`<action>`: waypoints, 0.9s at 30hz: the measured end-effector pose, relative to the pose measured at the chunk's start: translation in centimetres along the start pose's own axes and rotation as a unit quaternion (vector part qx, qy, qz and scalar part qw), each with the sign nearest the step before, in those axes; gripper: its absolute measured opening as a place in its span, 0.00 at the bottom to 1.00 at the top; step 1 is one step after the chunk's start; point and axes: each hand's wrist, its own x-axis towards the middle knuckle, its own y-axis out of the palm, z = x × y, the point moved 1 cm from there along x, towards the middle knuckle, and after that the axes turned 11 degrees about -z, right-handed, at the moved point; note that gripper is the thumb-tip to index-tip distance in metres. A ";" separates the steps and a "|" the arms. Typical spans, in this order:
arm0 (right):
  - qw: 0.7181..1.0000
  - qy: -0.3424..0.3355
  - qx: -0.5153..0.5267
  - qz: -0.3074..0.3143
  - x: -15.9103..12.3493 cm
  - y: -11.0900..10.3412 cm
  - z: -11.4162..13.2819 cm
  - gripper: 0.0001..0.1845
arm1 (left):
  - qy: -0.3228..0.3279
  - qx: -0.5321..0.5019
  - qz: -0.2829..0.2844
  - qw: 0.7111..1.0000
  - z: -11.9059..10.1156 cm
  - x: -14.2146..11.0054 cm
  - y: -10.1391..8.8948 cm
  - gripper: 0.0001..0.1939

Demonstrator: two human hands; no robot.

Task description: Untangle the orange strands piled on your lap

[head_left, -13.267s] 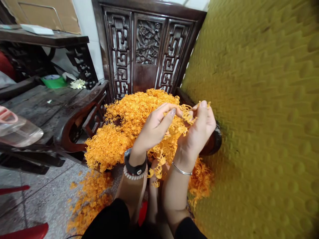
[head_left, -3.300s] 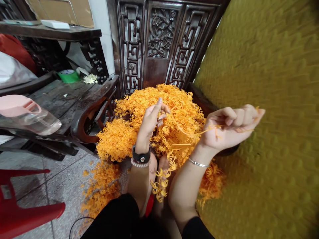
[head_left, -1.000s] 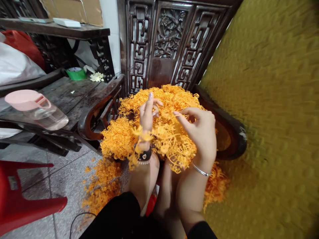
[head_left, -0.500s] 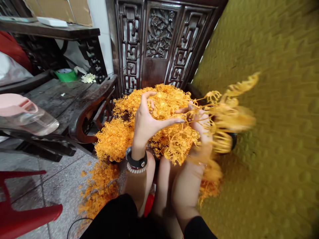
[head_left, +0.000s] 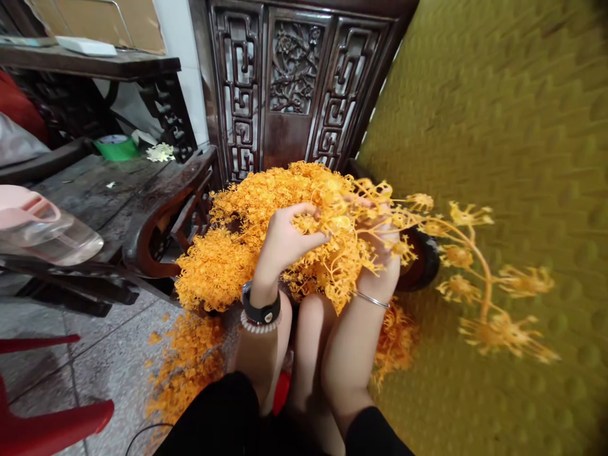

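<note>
Remotely, I see the left hand, thumb and fingers parted, at an orange sprig, right hand behind it, grip I cannot tell.

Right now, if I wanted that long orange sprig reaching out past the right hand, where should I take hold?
I'd probably take the orange sprig by its bare, curved stem, between the tufts, with a light pinch from the person's right side. That end juts out past the right hand, and the spidery tufts look easier to crush.
</note>
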 end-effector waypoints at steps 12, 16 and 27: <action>0.935 0.231 0.208 -0.171 2.9 -3.1 -1.2 0.17 | -0.051 0.055 0.014 0.997 0.5 -0.1 -4.6 0.12; 0.912 0.140 0.316 -0.221 3.0 -4.0 -1.0 0.09 | -0.025 0.088 0.158 0.983 0.5 -0.4 -6.5 0.12; 0.913 0.133 0.307 -0.235 1.3 -7.9 0.6 0.12 | 0.035 0.068 0.200 0.977 0.2 -0.8 -8.2 0.04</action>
